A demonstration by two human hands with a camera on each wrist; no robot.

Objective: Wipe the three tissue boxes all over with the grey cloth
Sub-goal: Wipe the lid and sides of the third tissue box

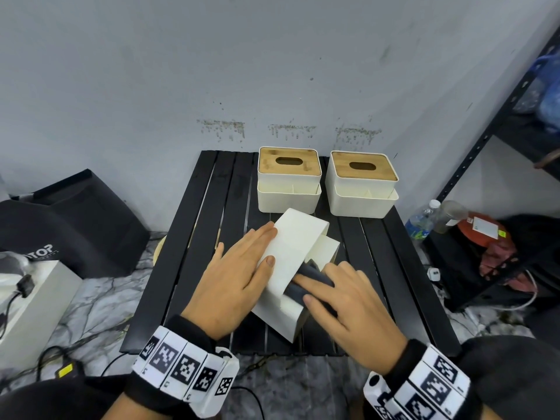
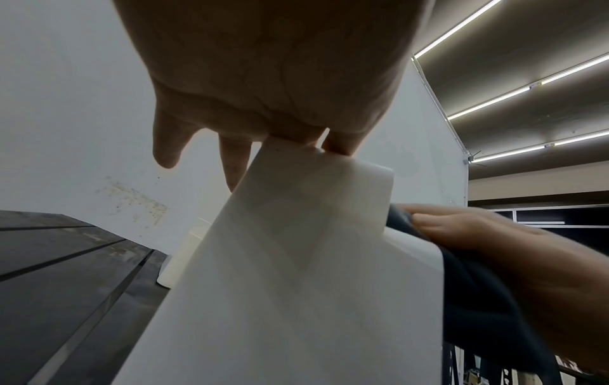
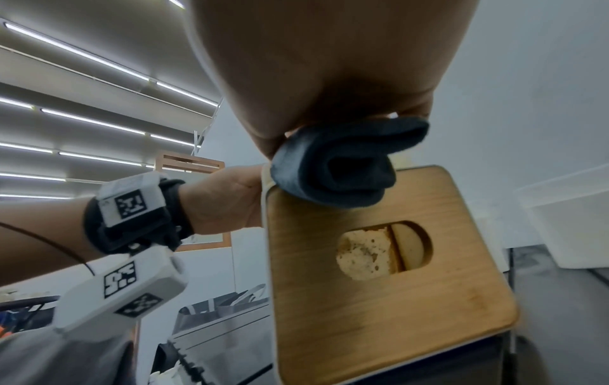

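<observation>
Two white tissue boxes with wooden lids stand upright at the back of the black slatted table (image 1: 212, 237), one on the left (image 1: 289, 180) and one on the right (image 1: 362, 183). The third tissue box (image 1: 291, 247) (image 2: 296, 260) is tipped on its side mid-table, its wooden lid (image 3: 379, 286) facing right. My left hand (image 1: 254, 253) (image 2: 263, 78) lies flat on its upturned white face with straight fingers. My right hand (image 1: 321, 294) (image 3: 329, 65) holds the bunched grey cloth (image 1: 315, 275) (image 2: 478, 299) (image 3: 336, 166) between fingers and thumb, against the box's lid-side edge.
A black metal shelf (image 1: 485, 147) stands at the right, with bottles (image 1: 422, 219) and bags at its foot. At the left are a black bag (image 1: 75, 222) and a white box (image 1: 36, 298). Cables lie on the marble floor.
</observation>
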